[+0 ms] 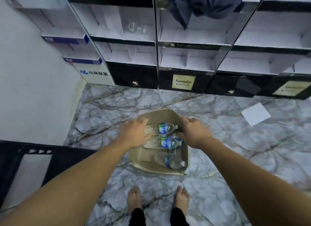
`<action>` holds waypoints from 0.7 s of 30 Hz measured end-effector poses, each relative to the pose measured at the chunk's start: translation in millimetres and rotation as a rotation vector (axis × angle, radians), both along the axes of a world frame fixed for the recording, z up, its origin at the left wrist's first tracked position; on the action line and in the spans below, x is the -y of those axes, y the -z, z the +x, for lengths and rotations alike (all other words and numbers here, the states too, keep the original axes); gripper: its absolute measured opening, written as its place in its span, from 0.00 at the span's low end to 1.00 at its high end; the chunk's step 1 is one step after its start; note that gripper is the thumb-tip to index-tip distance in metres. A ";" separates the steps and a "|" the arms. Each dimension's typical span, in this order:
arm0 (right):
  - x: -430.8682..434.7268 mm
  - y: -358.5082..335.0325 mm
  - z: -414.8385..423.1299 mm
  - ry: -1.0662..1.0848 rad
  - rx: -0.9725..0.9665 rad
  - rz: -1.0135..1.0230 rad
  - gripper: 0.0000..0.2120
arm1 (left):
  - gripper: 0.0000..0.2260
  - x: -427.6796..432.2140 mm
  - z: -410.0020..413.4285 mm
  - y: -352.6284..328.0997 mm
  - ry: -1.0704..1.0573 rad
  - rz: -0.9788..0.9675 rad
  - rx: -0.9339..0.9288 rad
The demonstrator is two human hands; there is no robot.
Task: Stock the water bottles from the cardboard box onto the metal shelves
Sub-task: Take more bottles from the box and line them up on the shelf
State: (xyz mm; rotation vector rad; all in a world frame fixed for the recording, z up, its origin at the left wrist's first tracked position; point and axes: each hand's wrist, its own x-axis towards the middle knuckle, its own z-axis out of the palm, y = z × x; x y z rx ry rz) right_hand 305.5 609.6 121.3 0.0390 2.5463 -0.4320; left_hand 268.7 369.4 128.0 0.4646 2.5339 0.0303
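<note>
Bottles are lying on their sides in the cardboard box (160, 114) on the floor. There are three: the far water bottle (161, 128), the middle bottle (165, 143) and the near bottle (170, 161), all with caps pointing to your right. None is standing on the metal shelves (190, 42) in front of you, so you are at the picking step.

You are reaching down with both arms. Your left hand (134, 133) is hovering with fingers spread and fairly straight over the bases of the far and middle bottles, gripping nothing. Your right hand (193, 133) is sitting at the box's right wall with its fingers bending down toward the necks. Blur is hiding the tips, so whether they are pinching a bottle cannot be told.

The next move is likely calling for each hand to close round one bottle's body. Round, clear plastic may roll or slip, so a full wrap looks safer than a pinch at the cap. Then lift clear of the box walls and carry up to a compartment.

A white sheet (255, 114) is lying on the marble floor (235, 150) to your right, and a dark cloth (207, 3) is hanging over an upper shelf.
</note>
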 end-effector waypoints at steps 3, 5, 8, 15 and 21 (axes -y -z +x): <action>9.4 69.0 7.9 0.025 0.036 -0.039 0.29 | 0.30 5.1 -6.7 67.0 -0.017 0.010 0.045; 14.8 113.2 15.1 0.050 0.057 -0.066 0.28 | 0.29 6.7 -9.6 110.5 -0.045 0.024 0.088; 19.8 181.7 27.5 0.072 0.084 -0.116 0.29 | 0.30 7.6 -11.4 182.7 -0.065 0.047 0.130; 31.6 297.9 32.1 0.240 0.096 -0.254 0.27 | 0.34 0.5 2.3 339.2 -0.076 0.101 0.203; 35.7 362.1 25.0 0.359 0.117 -0.280 0.32 | 0.38 -10.2 -5.5 432.7 -0.037 0.179 0.179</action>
